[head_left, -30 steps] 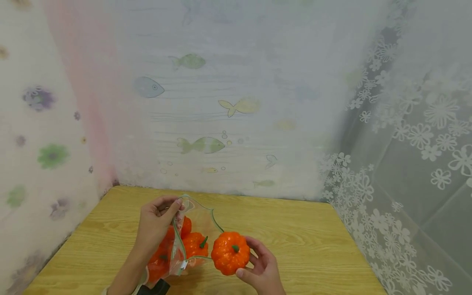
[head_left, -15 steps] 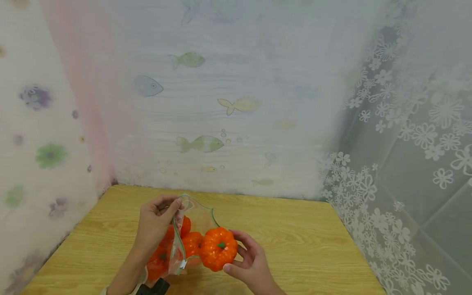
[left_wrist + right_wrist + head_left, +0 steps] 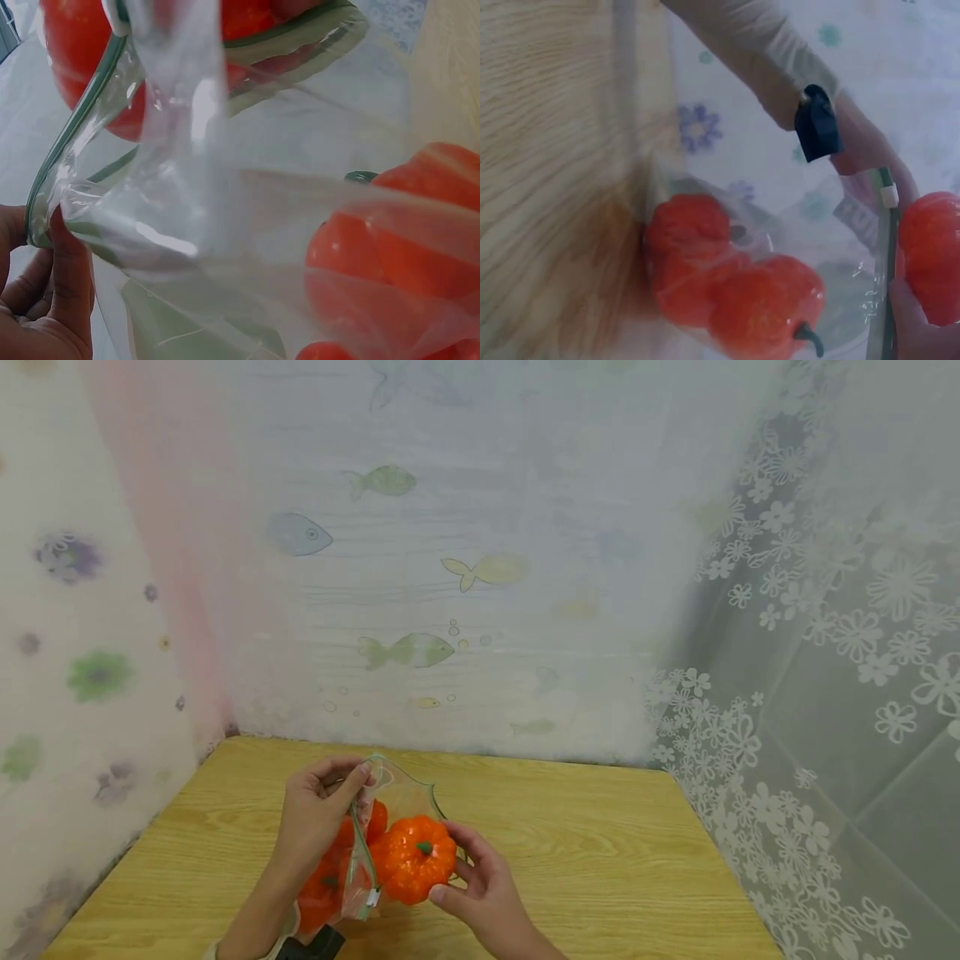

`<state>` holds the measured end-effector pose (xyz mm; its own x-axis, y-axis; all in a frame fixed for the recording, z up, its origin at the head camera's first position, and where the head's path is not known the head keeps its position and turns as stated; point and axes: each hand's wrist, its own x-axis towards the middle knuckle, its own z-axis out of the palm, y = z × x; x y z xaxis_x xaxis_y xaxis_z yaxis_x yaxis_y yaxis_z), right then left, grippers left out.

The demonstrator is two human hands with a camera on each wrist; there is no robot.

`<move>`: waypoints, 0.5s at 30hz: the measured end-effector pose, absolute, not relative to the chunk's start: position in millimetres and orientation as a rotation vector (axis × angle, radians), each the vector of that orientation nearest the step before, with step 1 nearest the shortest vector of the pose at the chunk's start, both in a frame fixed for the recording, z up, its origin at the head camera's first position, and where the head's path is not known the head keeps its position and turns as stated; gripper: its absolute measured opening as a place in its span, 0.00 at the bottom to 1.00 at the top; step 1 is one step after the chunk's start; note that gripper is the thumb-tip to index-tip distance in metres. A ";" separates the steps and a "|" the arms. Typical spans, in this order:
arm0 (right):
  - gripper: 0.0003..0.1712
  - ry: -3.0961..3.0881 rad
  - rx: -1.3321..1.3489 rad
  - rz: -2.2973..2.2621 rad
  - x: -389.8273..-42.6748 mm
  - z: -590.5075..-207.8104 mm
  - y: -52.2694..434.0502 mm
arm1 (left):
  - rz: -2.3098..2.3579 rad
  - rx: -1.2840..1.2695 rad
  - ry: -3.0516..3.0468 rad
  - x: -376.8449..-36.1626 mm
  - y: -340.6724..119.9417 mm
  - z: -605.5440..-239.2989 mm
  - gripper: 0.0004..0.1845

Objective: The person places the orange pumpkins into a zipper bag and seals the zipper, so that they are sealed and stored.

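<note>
A clear zip bag (image 3: 397, 795) with a green seal stands on the wooden table (image 3: 600, 860); several orange toy pumpkins (image 3: 727, 277) lie inside it. My left hand (image 3: 322, 810) pinches the bag's rim (image 3: 52, 217) and holds its mouth open. My right hand (image 3: 472, 885) grips another orange pumpkin (image 3: 414, 858) with a green stem, right at the bag's mouth. In the right wrist view that pumpkin (image 3: 932, 255) sits beside the green seal (image 3: 885, 262). In the left wrist view the bag's film (image 3: 225, 225) fills the frame, with pumpkins (image 3: 390, 247) behind it.
The table stands in a corner. A fish-print sheet (image 3: 412, 568) hangs behind it, a flower-print sheet (image 3: 90, 677) at the left and a lace curtain (image 3: 810, 693) at the right. Bare wood lies to the right of the hands.
My right hand has carried the pumpkin leftward, from beside the bag to its mouth. My left hand has kept its hold on the rim.
</note>
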<state>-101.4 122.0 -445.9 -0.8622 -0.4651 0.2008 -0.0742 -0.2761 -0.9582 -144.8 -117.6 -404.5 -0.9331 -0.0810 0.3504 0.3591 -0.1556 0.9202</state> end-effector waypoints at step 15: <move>0.39 1.772 -0.637 -2.230 -112.6 -433.8 102.1 | -2.139 -0.342 -1.861 -147.9 -122.6 -403.8 0.16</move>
